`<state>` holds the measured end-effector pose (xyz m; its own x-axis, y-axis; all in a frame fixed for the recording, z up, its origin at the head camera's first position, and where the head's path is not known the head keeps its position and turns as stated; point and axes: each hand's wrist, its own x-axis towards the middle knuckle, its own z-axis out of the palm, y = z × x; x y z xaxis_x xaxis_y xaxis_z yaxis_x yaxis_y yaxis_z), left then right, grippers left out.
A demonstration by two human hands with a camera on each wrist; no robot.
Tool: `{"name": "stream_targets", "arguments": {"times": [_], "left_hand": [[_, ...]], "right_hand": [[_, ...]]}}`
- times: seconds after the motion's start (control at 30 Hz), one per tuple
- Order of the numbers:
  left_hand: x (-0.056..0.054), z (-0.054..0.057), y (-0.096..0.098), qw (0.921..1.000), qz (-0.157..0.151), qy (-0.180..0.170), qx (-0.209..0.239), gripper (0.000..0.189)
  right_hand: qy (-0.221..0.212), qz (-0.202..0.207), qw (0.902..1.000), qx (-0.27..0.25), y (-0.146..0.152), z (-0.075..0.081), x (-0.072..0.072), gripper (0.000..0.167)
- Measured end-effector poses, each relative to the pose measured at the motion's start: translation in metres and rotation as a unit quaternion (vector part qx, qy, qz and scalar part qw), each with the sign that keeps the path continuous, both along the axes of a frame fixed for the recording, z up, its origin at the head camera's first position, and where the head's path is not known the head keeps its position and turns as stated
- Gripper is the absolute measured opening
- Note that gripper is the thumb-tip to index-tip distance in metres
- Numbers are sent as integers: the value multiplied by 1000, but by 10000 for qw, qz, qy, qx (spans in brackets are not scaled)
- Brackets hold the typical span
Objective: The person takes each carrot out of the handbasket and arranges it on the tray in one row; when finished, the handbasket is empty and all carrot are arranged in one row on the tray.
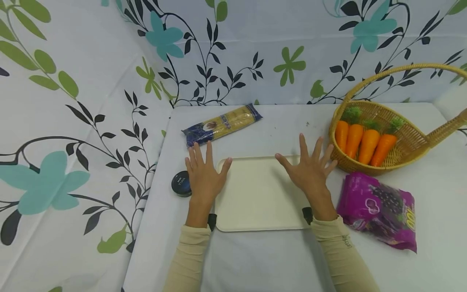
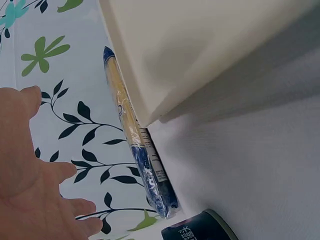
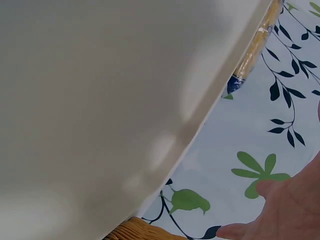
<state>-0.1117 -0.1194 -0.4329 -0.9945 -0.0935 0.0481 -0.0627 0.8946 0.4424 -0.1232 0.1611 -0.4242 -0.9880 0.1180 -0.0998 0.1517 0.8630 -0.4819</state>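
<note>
Both hands are held out with fingers spread, and neither grips anything. In the head view my left hand is over the left edge of a cream tray, beside a dark round tuna can. My right hand is over the tray's right side. Behind the tray lies a blue-and-yellow pasta packet, just past the left fingertips. The left wrist view shows the left hand with fingers apart, the packet and the can. In the right wrist view, part of the right hand shows.
A wicker basket with a tall handle stands at the back right, holding several carrots with green tops. In front of it lies a purple bag with dark berries pictured. A leaf-patterned cloth hangs behind the white table.
</note>
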Motion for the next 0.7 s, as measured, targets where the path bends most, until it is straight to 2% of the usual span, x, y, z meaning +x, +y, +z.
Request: {"name": "stream_targets", "arguments": {"times": [0.13, 0.23, 0.37, 0.47, 0.5, 0.6, 0.7], "left_hand": [[3, 2, 1, 9999, -133, 2, -34, 89], [8, 6, 2, 9994, -318, -43, 158, 79], [20, 8, 2, 9945, -647, -518, 645, 62], [28, 2, -2, 9885, -720, -957, 927, 56], [29, -1, -4, 9869, -668, -1080, 998, 55], [32, -6, -15, 9823, -448, -1292, 1284, 53], [35, -7, -32, 9770, -90, -1384, 1617, 54]], "right_hand": [[15, 9, 10000, 52, 1, 0, 2, 108], [150, -1, 9999, 77, 6, 7, 3, 106], [291, -19, 9996, 4, 24, 26, 3, 99], [224, -2, 9996, -197, 49, 45, -1, 91], [217, 65, 9996, -169, 58, 52, -5, 88], [-80, 1, 9987, -506, 89, 74, -17, 80], [-391, -394, 9927, -1070, 117, 90, -36, 78]]}}
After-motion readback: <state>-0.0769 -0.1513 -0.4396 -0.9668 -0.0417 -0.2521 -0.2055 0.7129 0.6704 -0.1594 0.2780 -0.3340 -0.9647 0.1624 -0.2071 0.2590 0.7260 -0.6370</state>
